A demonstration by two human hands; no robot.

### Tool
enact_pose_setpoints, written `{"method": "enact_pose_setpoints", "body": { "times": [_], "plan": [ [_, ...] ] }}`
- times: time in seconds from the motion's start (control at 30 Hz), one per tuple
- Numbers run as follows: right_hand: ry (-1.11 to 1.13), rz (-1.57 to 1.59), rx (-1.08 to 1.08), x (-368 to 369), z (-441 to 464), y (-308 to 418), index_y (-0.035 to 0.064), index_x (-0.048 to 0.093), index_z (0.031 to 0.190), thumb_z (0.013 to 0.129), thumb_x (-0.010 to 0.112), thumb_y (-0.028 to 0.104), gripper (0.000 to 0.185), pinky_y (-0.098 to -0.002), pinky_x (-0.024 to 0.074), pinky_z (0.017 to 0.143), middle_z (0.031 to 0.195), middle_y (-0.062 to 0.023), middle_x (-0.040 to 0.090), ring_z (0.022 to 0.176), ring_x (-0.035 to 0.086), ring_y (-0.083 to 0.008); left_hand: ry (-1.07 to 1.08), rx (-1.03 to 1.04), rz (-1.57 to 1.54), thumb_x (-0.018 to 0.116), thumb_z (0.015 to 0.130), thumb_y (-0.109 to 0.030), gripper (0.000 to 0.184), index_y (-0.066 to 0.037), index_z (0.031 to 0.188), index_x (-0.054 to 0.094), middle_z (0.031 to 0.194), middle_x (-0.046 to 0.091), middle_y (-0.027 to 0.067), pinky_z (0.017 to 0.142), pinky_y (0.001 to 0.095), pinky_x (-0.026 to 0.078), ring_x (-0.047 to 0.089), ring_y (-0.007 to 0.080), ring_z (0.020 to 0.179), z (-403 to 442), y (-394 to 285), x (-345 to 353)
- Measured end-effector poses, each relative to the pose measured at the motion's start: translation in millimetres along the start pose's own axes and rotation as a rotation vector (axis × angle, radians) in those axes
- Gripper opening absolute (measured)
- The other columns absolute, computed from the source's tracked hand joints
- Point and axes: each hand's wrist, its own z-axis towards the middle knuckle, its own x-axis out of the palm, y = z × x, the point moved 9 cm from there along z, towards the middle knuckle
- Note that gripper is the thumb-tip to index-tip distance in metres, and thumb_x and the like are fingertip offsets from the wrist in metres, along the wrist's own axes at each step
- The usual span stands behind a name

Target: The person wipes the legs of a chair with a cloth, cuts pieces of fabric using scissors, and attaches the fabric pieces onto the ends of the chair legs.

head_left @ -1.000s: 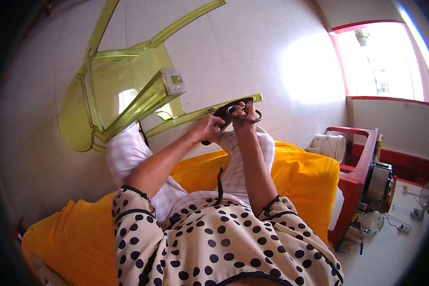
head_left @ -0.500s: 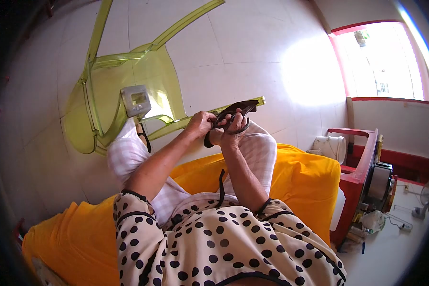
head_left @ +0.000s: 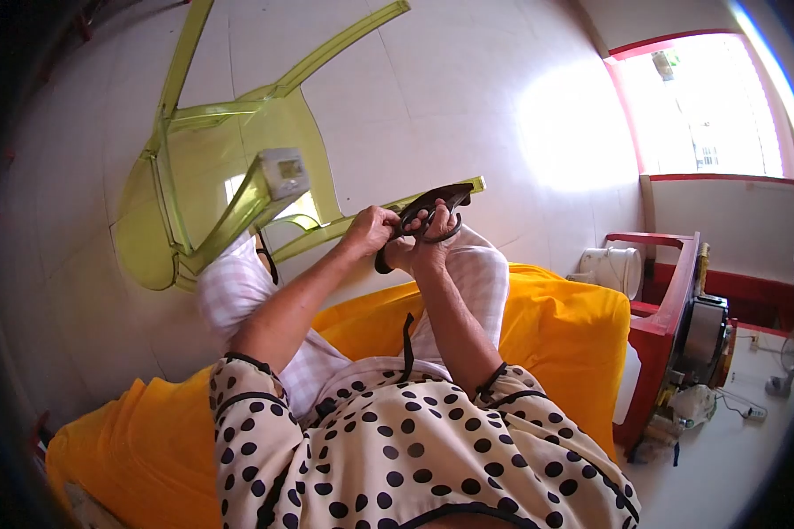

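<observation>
Over my raised foot, my right hand has its fingers through the dark loop handles of a pair of scissors. A dark sandal is on that foot, its sole side turned toward the upper right. My left hand is closed beside the foot, fingertips pressed together near the scissors' blades; what they pinch is too small to make out. The blades are mostly hidden between my hands and the sandal.
A transparent green chair lies tipped over in front of my knees, one leg end pointing up at me. Orange cloth covers the seat under me. At the right are a white bucket, a red wooden frame and cluttered items.
Since a second ago, my right hand has come down and left, closer to my left hand. The chair's upturned leg end has swung left, then partly back right.
</observation>
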Motion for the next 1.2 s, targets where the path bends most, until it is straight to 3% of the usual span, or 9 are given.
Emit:
{"method": "enact_pose_setpoints", "body": {
  "times": [0.3, 0.43, 0.67, 0.73, 0.83, 0.93, 1.03, 1.17, 1.2],
  "plan": [
    [0.01, 0.108, 0.189, 8.1, -4.4, 8.3, 0.0121, 0.045, 0.088, 0.085, 0.055, 0.022, 0.014, -0.0261, 0.0398, 0.038, 0.059, -0.0014, 0.049, 0.04, 0.042, -0.0124, -0.054, -0.007, -0.064, 0.055, 0.072, 0.002, 0.025, 0.001, 0.095, 0.067, 0.079, 0.067, 0.0087, 0.067, 0.0293, 0.049, 0.06, 0.0135, 0.071, -0.2, 11.7, 1.5],
    [0.063, 0.088, 0.168, 6.9, 18.0, 3.1, 0.006, 0.049, 0.093, 0.082, 0.058, 0.018, 0.019, -0.0249, 0.0397, 0.045, 0.061, -0.0028, 0.048, 0.046, 0.043, -0.0116, -0.041, -0.009, -0.125, 0.054, 0.072, 0.002, 0.026, 0.001, 0.094, 0.067, 0.079, 0.068, 0.0095, 0.067, 0.0286, 0.049, 0.06, 0.0134, 0.072, 0.9, 7.8, 3.2],
    [0.157, 0.169, 0.449, -14.4, 18.5, -20.1, 0.0054, 0.044, 0.098, 0.082, 0.054, 0.021, 0.024, -0.0244, 0.0395, 0.041, 0.064, -0.0043, 0.046, 0.046, 0.041, -0.0122, -0.014, 0.003, 0.003, 0.055, 0.069, 0.0, 0.025, 0.001, 0.091, 0.067, 0.075, 0.067, 0.0107, 0.067, 0.0304, 0.048, 0.061, 0.0153, 0.071, 4.0, 9.7, 10.9],
    [0.091, 0.114, 0.398, -2.1, 3.5, -15.1, 0.0088, 0.046, 0.096, 0.082, 0.054, 0.022, 0.021, -0.0227, 0.0387, 0.041, 0.064, -0.002, 0.046, 0.046, 0.042, -0.0115, 0.02, -0.089, 0.006, 0.056, 0.068, 0.0, 0.025, 0.001, 0.091, 0.067, 0.075, 0.067, 0.0108, 0.067, 0.0309, 0.048, 0.061, 0.0159, 0.071, 6.0, 27.5, 12.9],
    [0.098, 0.021, 0.325, 5.8, -4.0, -9.3, 0.0132, 0.047, 0.097, 0.084, 0.049, 0.026, 0.019, -0.0225, 0.0367, 0.041, 0.064, 0.0007, 0.048, 0.046, 0.044, -0.0109, -0.032, -0.031, -0.035, 0.056, 0.069, -0.001, 0.024, 0.002, 0.091, 0.066, 0.074, 0.066, 0.0102, 0.067, 0.0305, 0.048, 0.061, 0.0155, 0.07, -2.7, 8.5, -1.5],
    [0.076, 0.02, 0.102, 9.3, -4.7, 12.1, 0.0126, 0.048, 0.099, 0.084, 0.048, 0.027, 0.02, -0.0227, 0.0365, 0.041, 0.063, 0.0006, 0.048, 0.046, 0.045, -0.0105, -0.049, -0.095, -0.194, 0.056, 0.071, -0.002, 0.024, -0.004, 0.089, 0.07, 0.078, 0.069, 0.0116, 0.067, 0.0319, 0.052, 0.066, 0.0198, 0.071, 0.3, 6.7, -6.5],
    [0.077, -0.036, 0.051, 3.9, -1.5, 5.8, 0.0095, 0.048, 0.098, 0.085, 0.047, 0.024, 0.019, -0.0229, 0.0381, 0.039, 0.063, -0.0009, 0.048, 0.045, 0.046, -0.0113, -0.092, -0.123, -0.16, 0.057, 0.07, -0.003, 0.023, -0.004, 0.089, 0.07, 0.08, 0.069, 0.0125, 0.07, 0.0324, 0.051, 0.066, 0.0216, 0.073, -3.8, 0.5, -14.1],
    [0.082, -0.23, -0.113, -14.0, 20.8, -4.5, 0.0058, 0.048, 0.096, 0.087, 0.047, 0.021, 0.018, -0.0251, 0.0389, 0.038, 0.062, -0.0027, 0.048, 0.042, 0.045, -0.0131, -0.112, -0.018, -0.053, 0.057, 0.073, -0.001, 0.023, 0.001, 0.093, 0.068, 0.079, 0.068, 0.0108, 0.069, 0.0292, 0.05, 0.063, 0.0156, 0.073, 0.3, 13.5, -5.5],
    [0.088, -0.246, -0.052, -12.2, 17.2, -4.6, 0.0055, 0.048, 0.095, 0.087, 0.048, 0.021, 0.017, -0.0247, 0.039, 0.038, 0.063, -0.0024, 0.048, 0.043, 0.045, -0.0128, -0.108, -0.025, -0.059, 0.057, 0.072, 0.0, 0.023, 0.001, 0.093, 0.068, 0.08, 0.068, 0.011, 0.069, 0.0294, 0.05, 0.063, 0.0158, 0.073, 1.3, 16.1, -1.8]
  ]
}}
